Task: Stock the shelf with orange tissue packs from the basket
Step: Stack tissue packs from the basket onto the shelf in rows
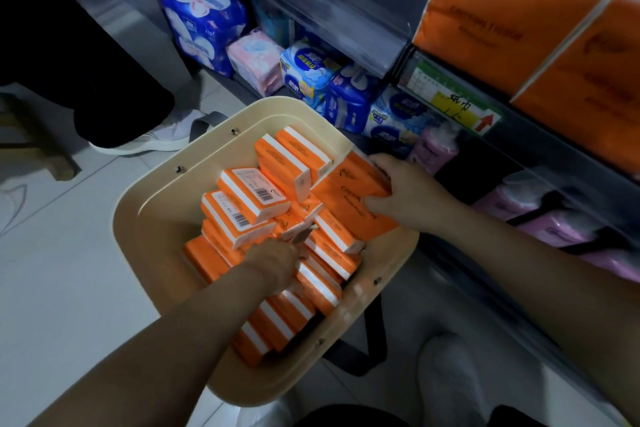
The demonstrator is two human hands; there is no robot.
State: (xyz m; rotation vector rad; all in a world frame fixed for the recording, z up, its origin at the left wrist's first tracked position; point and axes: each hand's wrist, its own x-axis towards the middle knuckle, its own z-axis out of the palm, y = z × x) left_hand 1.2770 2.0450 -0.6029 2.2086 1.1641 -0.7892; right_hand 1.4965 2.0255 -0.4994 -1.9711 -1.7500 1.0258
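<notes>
the orange pack (346, 199) lies broad face up at the right rim of the cream basket (156, 225), its long axis slanting from far left to near right. the right hand (408, 194) grips it, fingers and thumb curled round its right end. the left hand (273, 265) reaches down into the heap of orange tissue packs (252, 198) filling the basket, its fingers buried, so whether they hold one cannot be told.

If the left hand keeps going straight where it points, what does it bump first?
The left hand would probably hit the orange tissue packs piled just ahead in the basket; depth is unclear.
</notes>
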